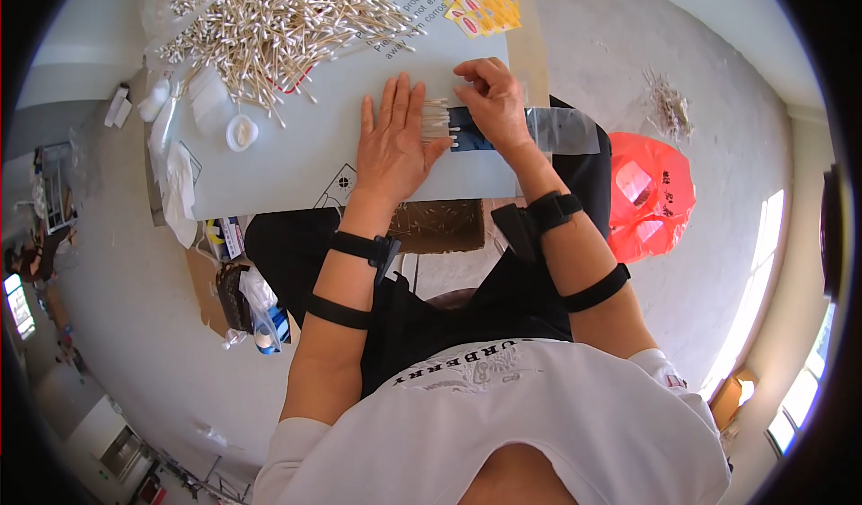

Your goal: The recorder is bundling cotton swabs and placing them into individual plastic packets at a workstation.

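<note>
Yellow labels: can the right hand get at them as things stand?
Probably yes: the yellow labels lie on the board just beyond the right hand, and nothing seems to stand between.

And the left grip (pixel 391 146) hides the nine-o'clock ends of the swabs (pixel 435 122); can't tell whether the right grip (pixel 496 105) pinches anything! Eleven o'clock, heap (pixel 283 29) cut off; nine o'clock, blurred clutter (pixel 56 204).
</note>
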### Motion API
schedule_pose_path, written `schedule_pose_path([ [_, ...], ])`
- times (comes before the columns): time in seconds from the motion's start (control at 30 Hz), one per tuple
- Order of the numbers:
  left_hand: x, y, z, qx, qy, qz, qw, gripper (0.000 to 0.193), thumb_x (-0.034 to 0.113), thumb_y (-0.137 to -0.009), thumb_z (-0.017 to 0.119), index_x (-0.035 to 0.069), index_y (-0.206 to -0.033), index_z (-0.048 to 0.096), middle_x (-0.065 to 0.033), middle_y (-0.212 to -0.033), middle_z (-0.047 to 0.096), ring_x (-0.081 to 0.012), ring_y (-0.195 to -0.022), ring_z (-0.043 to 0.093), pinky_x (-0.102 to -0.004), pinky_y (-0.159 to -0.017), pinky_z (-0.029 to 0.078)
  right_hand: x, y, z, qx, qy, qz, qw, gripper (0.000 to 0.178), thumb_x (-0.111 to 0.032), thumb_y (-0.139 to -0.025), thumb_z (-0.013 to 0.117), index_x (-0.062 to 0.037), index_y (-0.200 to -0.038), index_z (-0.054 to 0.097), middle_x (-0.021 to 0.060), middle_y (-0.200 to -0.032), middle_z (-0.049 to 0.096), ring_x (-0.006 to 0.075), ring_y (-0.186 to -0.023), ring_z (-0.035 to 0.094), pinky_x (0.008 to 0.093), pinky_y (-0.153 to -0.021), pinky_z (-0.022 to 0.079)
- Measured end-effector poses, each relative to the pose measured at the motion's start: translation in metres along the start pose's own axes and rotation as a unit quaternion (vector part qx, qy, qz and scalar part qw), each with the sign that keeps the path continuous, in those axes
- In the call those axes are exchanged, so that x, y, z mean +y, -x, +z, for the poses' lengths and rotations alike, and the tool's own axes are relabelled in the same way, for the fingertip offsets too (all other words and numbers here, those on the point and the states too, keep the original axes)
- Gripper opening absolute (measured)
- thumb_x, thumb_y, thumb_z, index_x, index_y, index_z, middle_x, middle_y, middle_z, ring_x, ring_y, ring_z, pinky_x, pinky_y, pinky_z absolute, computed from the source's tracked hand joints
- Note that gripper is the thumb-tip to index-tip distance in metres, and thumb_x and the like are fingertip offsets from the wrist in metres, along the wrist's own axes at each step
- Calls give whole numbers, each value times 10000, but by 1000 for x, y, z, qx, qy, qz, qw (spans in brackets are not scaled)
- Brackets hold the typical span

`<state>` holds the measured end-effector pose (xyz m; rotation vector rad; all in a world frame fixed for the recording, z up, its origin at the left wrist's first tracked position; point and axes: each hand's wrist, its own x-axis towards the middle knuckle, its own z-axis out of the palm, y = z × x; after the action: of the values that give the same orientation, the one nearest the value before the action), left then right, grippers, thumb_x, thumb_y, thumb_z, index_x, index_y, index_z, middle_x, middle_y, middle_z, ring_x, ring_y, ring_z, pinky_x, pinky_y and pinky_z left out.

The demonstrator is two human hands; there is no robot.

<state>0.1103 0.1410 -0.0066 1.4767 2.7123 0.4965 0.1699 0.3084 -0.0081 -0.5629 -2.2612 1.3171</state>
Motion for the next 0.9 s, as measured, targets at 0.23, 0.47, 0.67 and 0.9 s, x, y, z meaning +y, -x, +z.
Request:
schedule_pose_path([
  [0.23, 4, -16, 9, 29, -3, -44, 999, 707, 409, -928, 577, -16, -1442, 341, -237, -1535, 260, -355, -1446, 221, -505, -1172, 153, -7, 43, 23, 108, -178, 13, 978, 251, -100, -973, 529, 22, -1187, 582, 149, -1267, 562, 235, -1136, 552, 319, -989, 422],
  [0.47, 5, -14, 14, 223, 415, -150, 869, 623, 405, -1027, 405, -35, -1457, 304, -214, -1552, 233, -338, -1444, 226, -413, -1171, 191, -9, 44, 44, 133, -267, 29, 954, 364, -170, -1029, 456, 52, -1313, 510, 152, -1463, 417, 231, -1329, 420, 326, -1111, 320],
  [0.67, 12, -16, 19, 227, 556, -158, 784, 651, 439, -1035, 361, -29, -1479, 279, -174, -1564, 235, -271, -1442, 240, -384, -1177, 185, -4, 44, 44, 133, -301, 34, 944, 393, -193, -1040, 444, 60, -1336, 495, 136, -1480, 397, 197, -1340, 402, 319, -1122, 326],
  [0.9, 10, -24, 22, 238, 647, -165, 705, 655, 428, -1033, 385, -47, -1471, 280, -164, -1558, 254, -270, -1436, 252, -395, -1183, 186, -4, 34, 46, 106, -212, 13, 971, 402, -208, -1037, 460, 58, -1337, 494, 137, -1427, 464, 187, -1311, 431, 311, -1103, 351],
])
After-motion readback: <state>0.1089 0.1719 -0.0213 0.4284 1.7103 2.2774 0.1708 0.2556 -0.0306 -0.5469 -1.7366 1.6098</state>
